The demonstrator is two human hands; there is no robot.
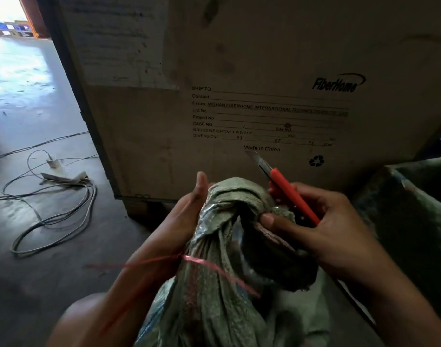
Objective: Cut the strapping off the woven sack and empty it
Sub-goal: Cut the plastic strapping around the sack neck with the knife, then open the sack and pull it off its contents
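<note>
Both hands grip the woven sack (pixel 214 296)'s knotted neck, right hand (pixel 322 229) also clutching the knife (pixel 289 191); next, blade to the pink strapping (pixel 201 262) below them.

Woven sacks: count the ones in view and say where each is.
2. One woven sack is gripped at its knotted neck by both hands, pink strapping around it. A second sack lies at right, partly out of frame; more may be hidden.

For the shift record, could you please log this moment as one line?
left hand: grips sack neck | right hand: holds knife, blade out | strap: uncut
</note>
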